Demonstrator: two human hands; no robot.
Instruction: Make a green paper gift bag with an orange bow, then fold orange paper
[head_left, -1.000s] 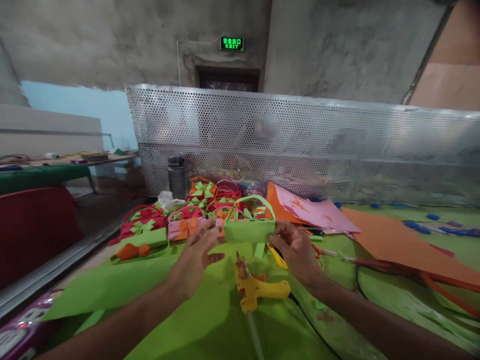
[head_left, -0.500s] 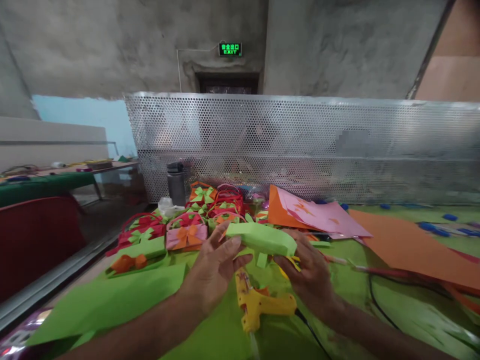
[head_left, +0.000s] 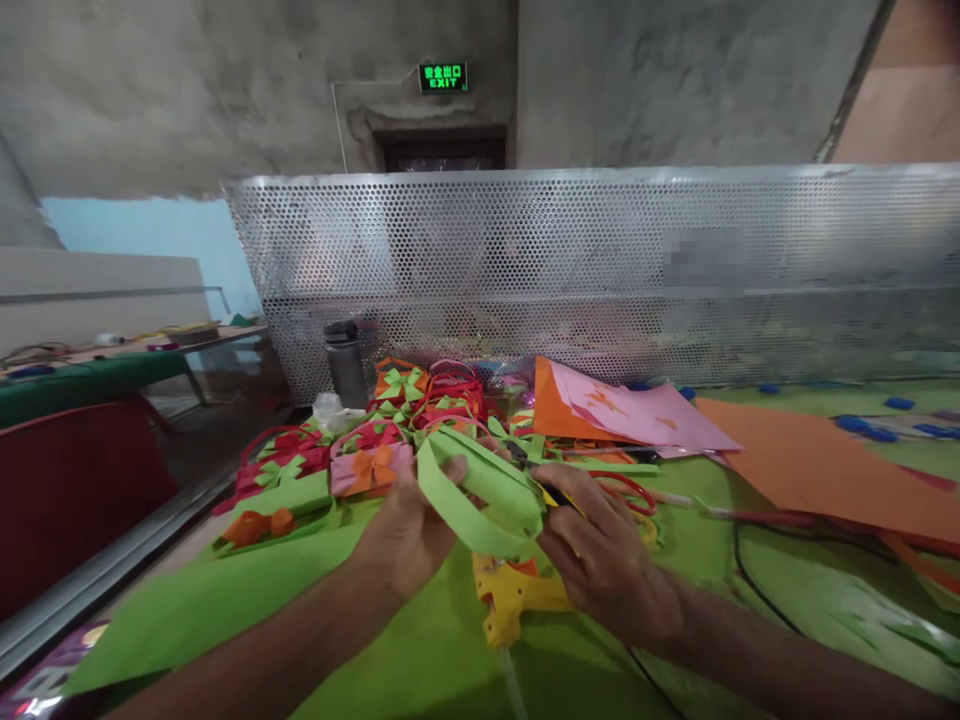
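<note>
Gripping green paper basket (head_left: 480,490) from both sides, raised just above surface (head_left: 420,650): left hand (head_left: 405,535) closed on its left edge, right hand (head_left: 600,560) pinching its right end. Keeping pressure light to avoid creasing the handle loop. Reading "EXIT" on green sign (head_left: 442,77); Chinese characters above too small to read.

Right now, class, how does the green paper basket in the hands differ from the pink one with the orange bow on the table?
The green paper basket is held up, tilted, between the left hand and the right hand; the pink basket sits upright on the table, untouched. The green one shows no bow; the pink one carries an orange bow. Both have looped strip handles.
</note>
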